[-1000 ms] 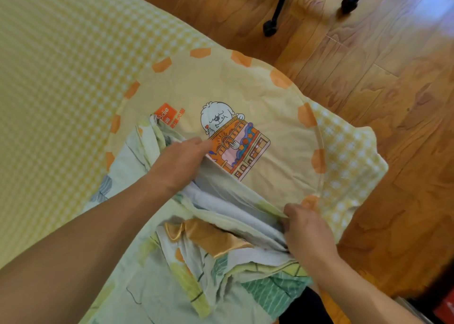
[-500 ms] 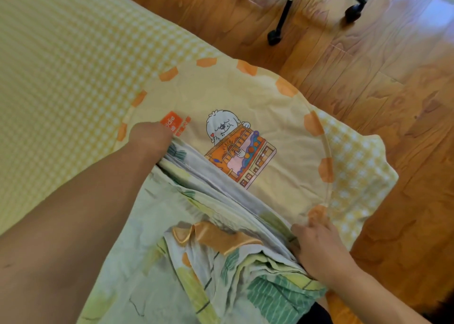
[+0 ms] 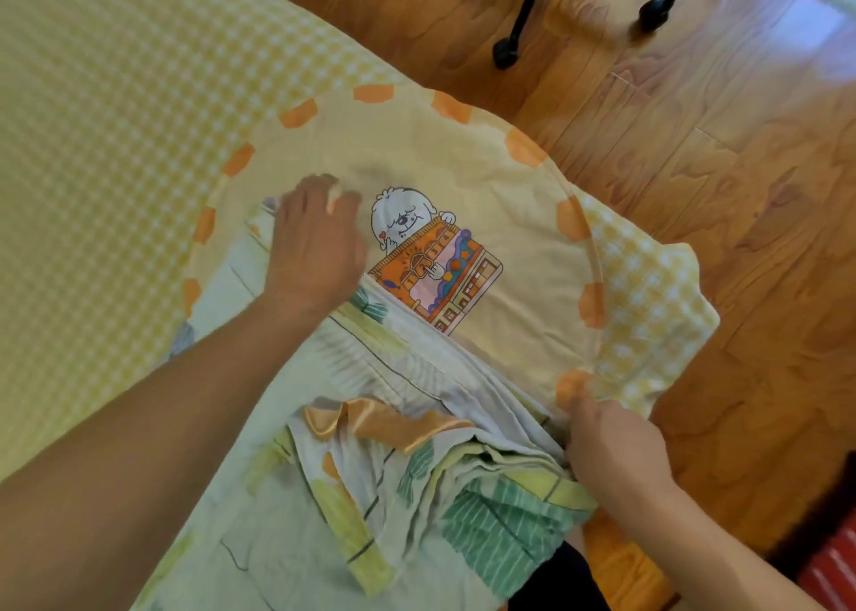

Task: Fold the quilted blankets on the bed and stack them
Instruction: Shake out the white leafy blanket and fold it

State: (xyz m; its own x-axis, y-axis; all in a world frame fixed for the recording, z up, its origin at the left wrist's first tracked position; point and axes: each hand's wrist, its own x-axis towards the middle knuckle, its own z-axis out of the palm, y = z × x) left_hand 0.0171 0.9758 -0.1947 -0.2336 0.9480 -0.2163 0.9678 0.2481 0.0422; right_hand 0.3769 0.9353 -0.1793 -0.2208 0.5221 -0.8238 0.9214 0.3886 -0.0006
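Observation:
A pale green leaf-print quilted blanket (image 3: 324, 494) lies in bunched, folded layers on top of a yellow blanket (image 3: 486, 170) printed with a cartoon dog and orange patches. My left hand (image 3: 315, 239) lies flat on the far edge of the green blanket, its fingertips reaching onto the yellow one. At the right edge of the green layers, near the bed's corner, my right hand (image 3: 611, 443) grips the fabric with its fingers tucked under. An orange satin strip (image 3: 384, 420) shows among the folds.
The bed (image 3: 92, 100) has a yellow gingham sheet and runs off to the left. Wooden floor (image 3: 718, 193) lies to the right, with black chair legs on casters (image 3: 509, 49) beyond the bed's corner. A red object (image 3: 829, 559) sits at the lower right.
My left hand has gone from a fist at the green blanket's far left corner to lying flat, a little further right along that edge. My right hand stays at the right edge.

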